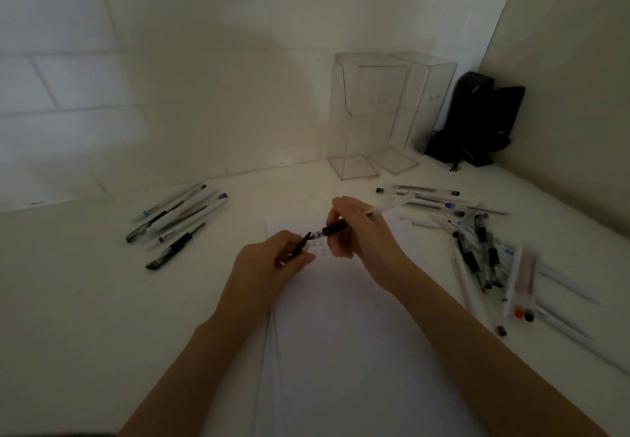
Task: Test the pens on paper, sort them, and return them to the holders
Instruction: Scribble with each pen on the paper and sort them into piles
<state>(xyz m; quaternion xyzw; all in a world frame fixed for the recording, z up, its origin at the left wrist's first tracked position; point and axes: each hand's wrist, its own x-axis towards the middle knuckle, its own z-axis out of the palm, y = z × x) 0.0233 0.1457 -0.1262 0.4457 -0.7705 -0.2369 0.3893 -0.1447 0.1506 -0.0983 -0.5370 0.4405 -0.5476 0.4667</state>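
While the right hand (354, 235) holds a thin clear plastic pen with a black grip (335, 227), the left hand (269, 266) pinches a small black pen cap (299, 248). The right hand's fingers (344, 209) are curled round the pen near its black grip. The pen tip points at the cap and is very close to it. Both hands are above a white sheet of paper (341, 334) on the white counter (102, 300).

The pen looks light and stiff. Its clear part may be smooth and slippy, so the black grip seems the best place to hold it. The cap is tiny and could easily drop.

To the left of the fingers lies a small group of pens (177, 225). To the right of the fingers lies a bigger, messy pile of pens (477, 249). Beyond the fingers stand two tall clear plastic holders (371, 112), with no pens in them that I can see.

Small marks show on the paper under the fingers, but they are too blurry to read. No brand name can be read on any pen.
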